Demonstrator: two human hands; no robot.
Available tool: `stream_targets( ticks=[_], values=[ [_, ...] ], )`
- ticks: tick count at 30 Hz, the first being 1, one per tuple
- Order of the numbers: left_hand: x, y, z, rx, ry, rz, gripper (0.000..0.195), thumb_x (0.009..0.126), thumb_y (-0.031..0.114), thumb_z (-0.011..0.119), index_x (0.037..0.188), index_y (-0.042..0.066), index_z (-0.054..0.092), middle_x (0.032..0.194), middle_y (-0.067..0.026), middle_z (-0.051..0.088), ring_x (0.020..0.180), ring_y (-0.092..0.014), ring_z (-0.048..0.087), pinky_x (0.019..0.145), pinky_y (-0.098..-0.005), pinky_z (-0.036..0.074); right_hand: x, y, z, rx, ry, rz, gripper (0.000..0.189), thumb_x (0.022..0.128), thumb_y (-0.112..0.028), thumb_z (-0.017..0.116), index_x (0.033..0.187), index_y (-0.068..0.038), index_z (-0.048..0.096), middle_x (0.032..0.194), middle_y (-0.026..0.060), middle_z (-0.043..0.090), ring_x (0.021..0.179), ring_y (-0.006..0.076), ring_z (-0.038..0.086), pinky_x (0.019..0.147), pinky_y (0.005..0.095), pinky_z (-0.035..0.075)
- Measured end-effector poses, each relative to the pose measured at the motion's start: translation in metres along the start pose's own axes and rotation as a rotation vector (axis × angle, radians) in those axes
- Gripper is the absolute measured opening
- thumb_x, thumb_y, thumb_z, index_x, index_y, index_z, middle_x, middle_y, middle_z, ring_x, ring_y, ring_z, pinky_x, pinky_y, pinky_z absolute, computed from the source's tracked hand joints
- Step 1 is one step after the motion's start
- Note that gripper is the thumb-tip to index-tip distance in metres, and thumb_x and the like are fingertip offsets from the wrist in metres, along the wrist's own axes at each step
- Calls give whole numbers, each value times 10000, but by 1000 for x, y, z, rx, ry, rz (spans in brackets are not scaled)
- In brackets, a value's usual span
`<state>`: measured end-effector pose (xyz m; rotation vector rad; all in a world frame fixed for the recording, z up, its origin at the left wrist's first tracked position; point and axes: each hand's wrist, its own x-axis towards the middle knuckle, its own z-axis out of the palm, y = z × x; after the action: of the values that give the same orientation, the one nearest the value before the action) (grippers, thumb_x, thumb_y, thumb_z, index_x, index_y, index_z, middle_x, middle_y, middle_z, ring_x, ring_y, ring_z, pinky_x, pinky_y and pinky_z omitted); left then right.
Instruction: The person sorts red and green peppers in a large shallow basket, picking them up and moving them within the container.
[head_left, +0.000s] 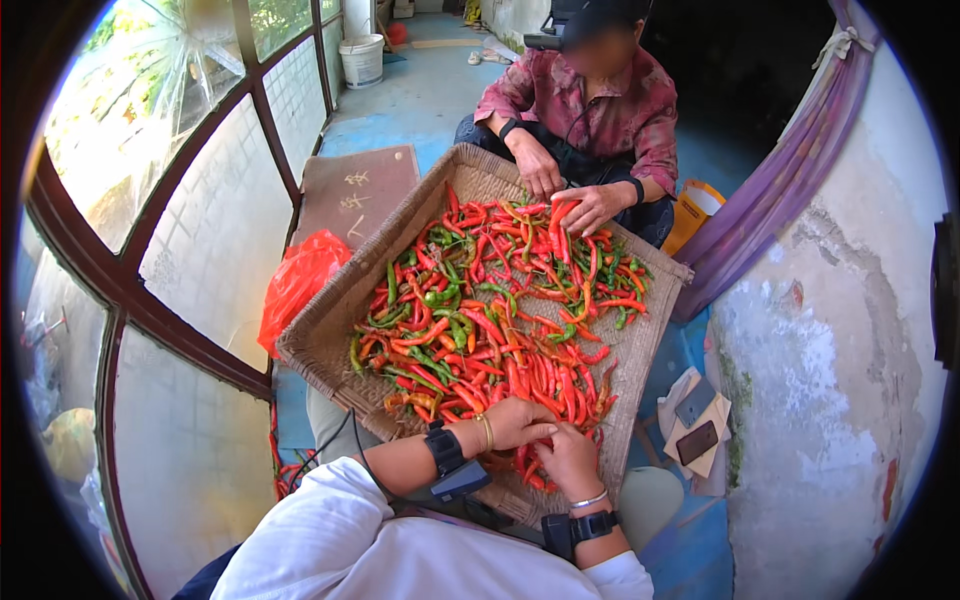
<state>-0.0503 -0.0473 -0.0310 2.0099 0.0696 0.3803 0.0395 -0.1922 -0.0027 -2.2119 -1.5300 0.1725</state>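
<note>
Spread over a woven basket tray (645, 360) are many red, orange and green chili peppers (480, 330). At the tray's near side, my left hand (519, 424) and my right hand (570, 459) meet over a bunch of red peppers. Their fingertips come together, and the backs of the hands hide whatever is between them. A bangle and a strapped black device sit on each of my wrists. Across the tray, another person's hand (589, 208) is on long red peppers, with that person's other hand (537, 169) beside it.
A red plastic bag (304, 281) lies against the tray's left side, near a brown mat (367, 184). Two phones (697, 442) rest on cardboard at the right. Glass panes line the left; a purple curtain (780, 187) and a peeling wall (832, 360) stand right. A white bucket (361, 61) is behind.
</note>
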Motion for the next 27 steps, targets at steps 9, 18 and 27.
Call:
stream_targets(
  ticks=[9, 18, 27],
  values=[
    [-1, 4, -8, 171, -54, 64, 236, 810, 198, 638, 1009, 71, 618, 832, -128, 651, 774, -276, 649, 669, -355, 508, 6, 3, -16, 219, 278, -33, 162, 744, -55, 684, 891, -63, 617, 779, 73, 582, 643, 244, 601, 558, 331, 490],
    [4, 3, -11, -767, 155, -97, 81, 913, 123, 554, 958, 56, 564, 800, 3, 614, 716, -66, 575, 644, -228, 475, 3, 10, -7, 961, 274, 457, 279, 875, -84, 576, 1142, -10, 538, 978, 73, 580, 672, 98, 592, 568, 213, 482],
    [3, 2, -17, -1197, 198, -413, 145, 917, 165, 554, 1040, 91, 532, 884, 7, 612, 735, -83, 599, 629, -216, 516, 1, 1, 9, 857, -130, 418, 125, 874, -110, 569, 926, -3, 608, 658, 42, 602, 546, 127, 581, 532, 260, 470]
  ],
)
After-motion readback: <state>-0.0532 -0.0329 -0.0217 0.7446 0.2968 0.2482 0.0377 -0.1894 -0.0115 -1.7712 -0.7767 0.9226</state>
